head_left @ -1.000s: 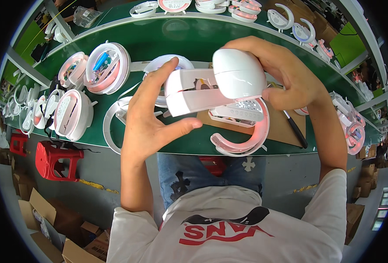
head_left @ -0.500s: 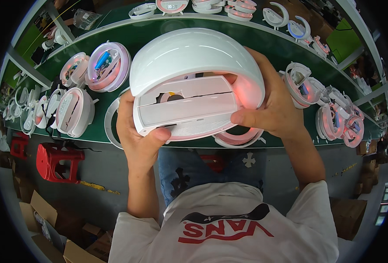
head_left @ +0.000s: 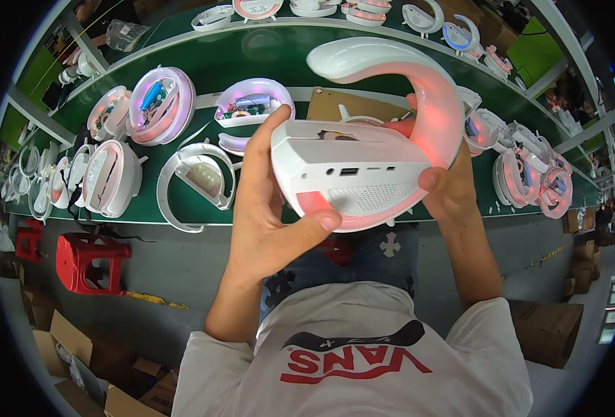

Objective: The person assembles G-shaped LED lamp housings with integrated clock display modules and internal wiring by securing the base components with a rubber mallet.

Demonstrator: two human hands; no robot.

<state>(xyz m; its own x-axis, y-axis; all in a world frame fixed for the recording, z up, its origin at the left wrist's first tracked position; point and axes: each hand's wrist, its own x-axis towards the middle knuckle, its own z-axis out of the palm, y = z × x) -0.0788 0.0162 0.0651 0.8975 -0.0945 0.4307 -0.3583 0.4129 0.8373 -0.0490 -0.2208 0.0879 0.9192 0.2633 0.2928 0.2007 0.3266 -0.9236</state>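
white plastic crescent lamp (head_left: 384, 132) glowing pink was held up over the green workbench (head_left: 266, 55), both hands closed on it. left hand (head_left: 269, 215) wrapped round the base's left end with the thumb under the glowing edge, right hand (head_left: 450, 184) gripped the right side, thumb on the perforated grille. more ring-shaped lamp shells (head_left: 196, 184) sat on the bench behind, and a red stool (head_left: 88, 260) stood on the floor to the left.

You're at an assembly line in a small factory: a long green workbench (head_left: 182, 62) carries rows of identical white crescent-shaped lamps (head_left: 113, 177), some opened with their wiring showing, while cardboard boxes (head_left: 64, 347) and a red plastic stool (head_left: 85, 260) sit on the concrete floor.
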